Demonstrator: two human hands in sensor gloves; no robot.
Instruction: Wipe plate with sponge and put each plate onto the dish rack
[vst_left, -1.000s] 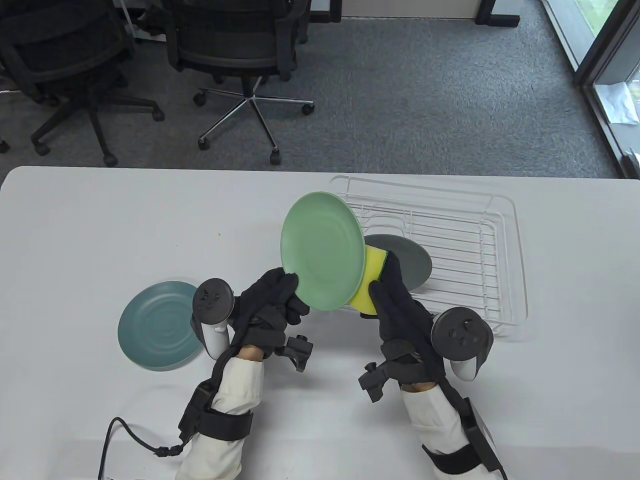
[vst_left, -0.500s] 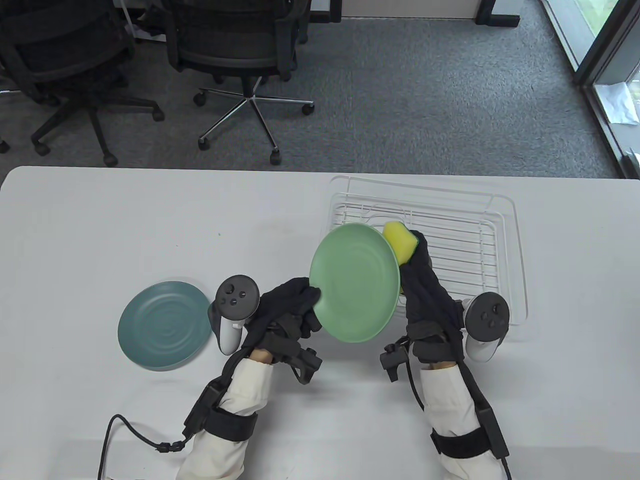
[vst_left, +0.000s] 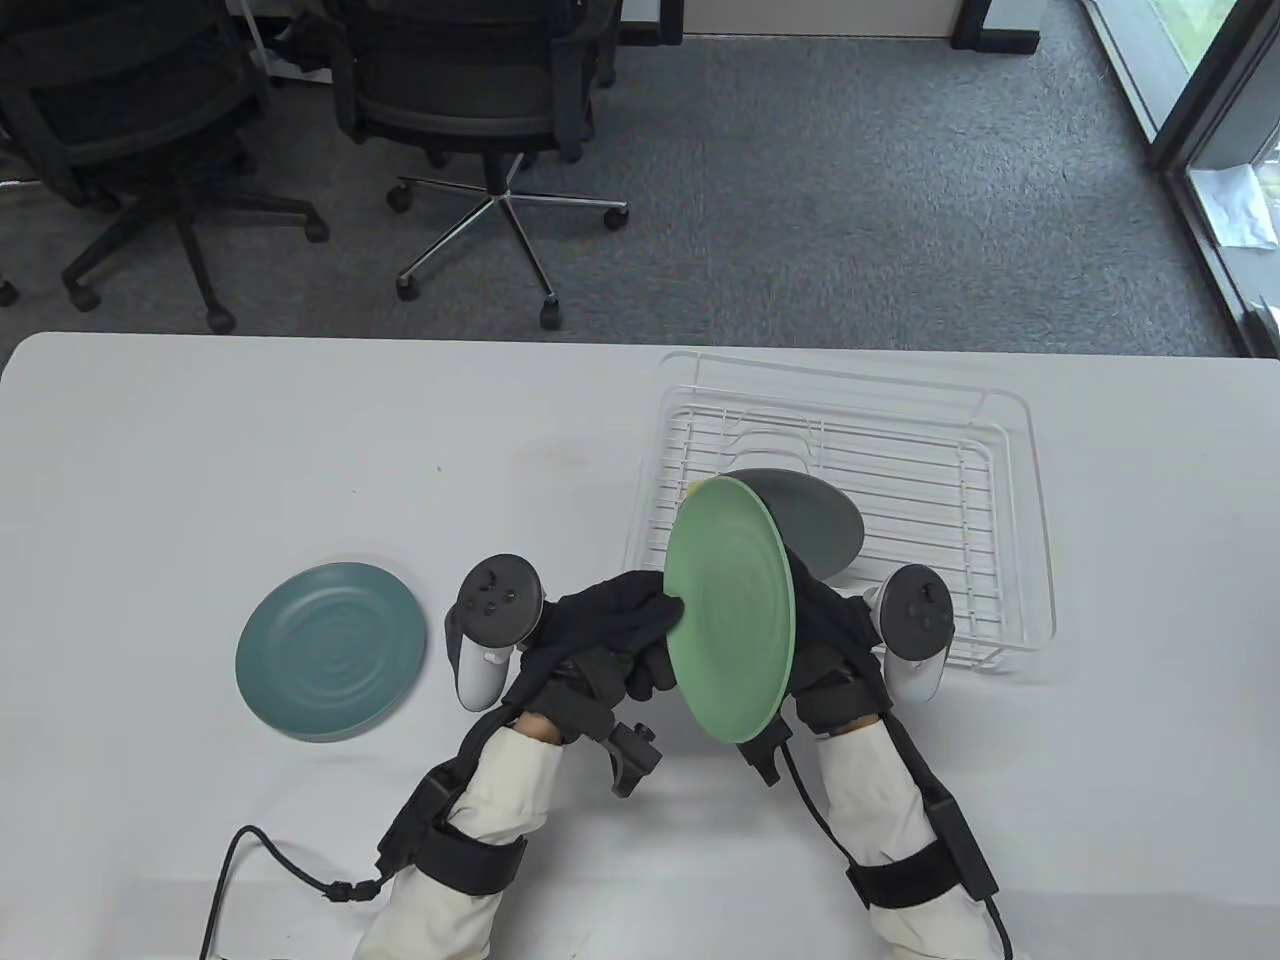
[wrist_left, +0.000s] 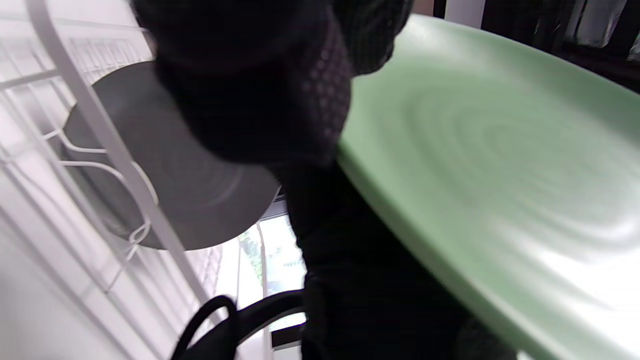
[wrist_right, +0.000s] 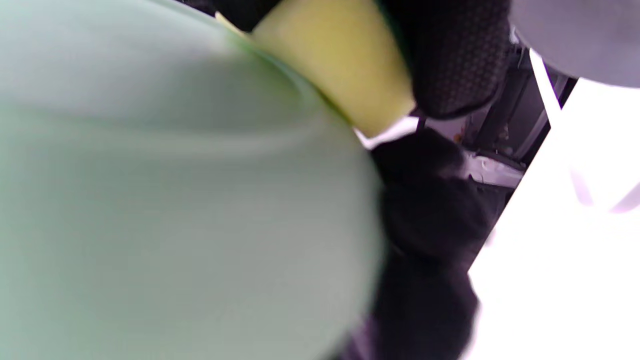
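Observation:
My left hand (vst_left: 625, 625) grips the left rim of a light green plate (vst_left: 732, 605), which stands tilted nearly on edge above the table's front. Behind the plate my right hand (vst_left: 825, 625) holds a yellow sponge (wrist_right: 340, 60) against its back side; in the table view only a sliver of the sponge (vst_left: 695, 488) shows at the plate's top. A dark grey plate (vst_left: 815, 520) lies in the white wire dish rack (vst_left: 1000, 470). A teal plate (vst_left: 332, 650) lies flat on the table to the left.
The dish rack fills the right middle of the white table (vst_left: 200, 450). Office chairs (vst_left: 470, 90) stand on the carpet beyond the far edge. A black cable (vst_left: 260, 865) trails from the left forearm near the front edge.
The green plate has moved right and down toward me and turned more on edge. The right hand with the sponge slid back behind it, so the grey plate in the rack shows again.

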